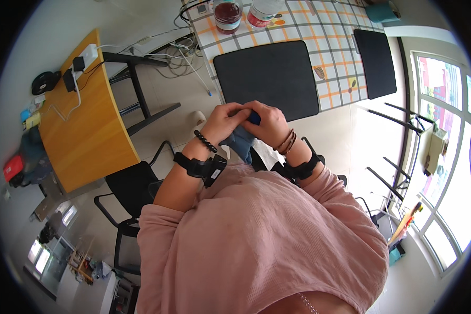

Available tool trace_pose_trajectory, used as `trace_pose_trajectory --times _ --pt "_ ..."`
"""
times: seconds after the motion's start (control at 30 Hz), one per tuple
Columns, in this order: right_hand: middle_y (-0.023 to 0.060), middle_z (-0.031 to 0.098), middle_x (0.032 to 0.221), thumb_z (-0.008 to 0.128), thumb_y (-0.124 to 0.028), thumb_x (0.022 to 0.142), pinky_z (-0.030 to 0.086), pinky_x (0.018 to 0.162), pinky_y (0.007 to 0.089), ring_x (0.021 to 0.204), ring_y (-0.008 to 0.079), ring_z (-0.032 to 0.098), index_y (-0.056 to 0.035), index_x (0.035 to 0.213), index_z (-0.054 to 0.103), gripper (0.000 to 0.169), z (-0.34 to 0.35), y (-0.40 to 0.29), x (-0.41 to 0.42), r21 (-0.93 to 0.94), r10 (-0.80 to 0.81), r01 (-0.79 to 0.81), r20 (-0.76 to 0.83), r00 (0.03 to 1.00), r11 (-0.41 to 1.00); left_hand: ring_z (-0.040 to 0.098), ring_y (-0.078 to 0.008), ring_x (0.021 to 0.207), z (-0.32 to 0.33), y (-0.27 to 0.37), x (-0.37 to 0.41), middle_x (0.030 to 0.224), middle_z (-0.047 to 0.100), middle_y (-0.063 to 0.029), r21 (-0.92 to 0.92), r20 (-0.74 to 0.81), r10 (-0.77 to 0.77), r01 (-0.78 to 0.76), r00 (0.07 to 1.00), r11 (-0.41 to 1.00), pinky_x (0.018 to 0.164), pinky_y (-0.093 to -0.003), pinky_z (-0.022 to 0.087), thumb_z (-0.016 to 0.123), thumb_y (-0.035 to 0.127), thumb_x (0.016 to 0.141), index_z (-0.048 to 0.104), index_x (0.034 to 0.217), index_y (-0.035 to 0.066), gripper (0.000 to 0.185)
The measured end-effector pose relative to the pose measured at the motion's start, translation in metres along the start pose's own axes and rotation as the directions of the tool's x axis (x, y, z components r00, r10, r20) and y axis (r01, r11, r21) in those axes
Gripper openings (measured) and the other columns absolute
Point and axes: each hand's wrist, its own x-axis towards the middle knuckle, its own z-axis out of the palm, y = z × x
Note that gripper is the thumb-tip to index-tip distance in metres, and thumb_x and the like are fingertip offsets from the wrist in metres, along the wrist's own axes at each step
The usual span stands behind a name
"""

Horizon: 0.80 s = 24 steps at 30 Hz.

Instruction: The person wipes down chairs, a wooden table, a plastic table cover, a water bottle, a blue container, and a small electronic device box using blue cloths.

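My left hand [226,121] and my right hand [269,125] meet in front of my chest, fingers pinched together. Between them is a blue-grey cloth [240,142], which hangs below the fingers. A darker blue part [254,117] shows between the fingers of my right hand; whether it belongs to the cloth I cannot tell. Just beyond the hands lies a black rectangular mat [269,74] at the near edge of a table. Below my right hand a crumpled white piece [266,153] shows, its kind unclear.
A checked tablecloth [333,51] covers the table, bearing a jar of dark red liquid [227,17], a clear plastic bottle [262,13] and a second black mat [375,62]. To the left stand a wooden desk [88,129] with a power strip [89,55] and a black chair [129,188]. Cables [180,59] trail on the floor.
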Motion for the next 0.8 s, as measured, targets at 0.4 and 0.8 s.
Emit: trace_pose_trajectory --times 0.4,0.8 --pt "0.0180 0.056 0.110 0.062 -0.039 0.075 0.043 0.088 0.0392 0.103 0.0332 0.053 -0.0071 0.115 0.051 0.052 -0.066 0.168 -0.012 -0.339 0.668 -0.795 -0.430 0.607 0.504 0.057 -0.0180 0.077 -0.035 -0.105 0.031 0.088 0.061 -0.0125 0.021 -0.265 -0.220 0.234 0.939 0.972 0.072 -0.0280 0.046 0.051 0.011 0.076 0.052 0.110 -0.003 0.037" --pt "0.0192 0.057 0.077 0.061 -0.022 0.074 0.044 0.063 0.0399 0.073 0.0368 0.056 0.0004 0.077 0.059 0.022 -0.050 0.086 -0.036 -0.351 0.217 -0.256 -0.148 0.965 0.901 0.058 -0.0332 0.076 -0.049 -0.093 0.010 0.080 0.060 -0.0190 0.390 -0.375 -0.020 0.177 0.927 0.904 0.068 -0.0384 0.045 0.061 0.027 0.077 0.054 0.084 0.001 0.029"
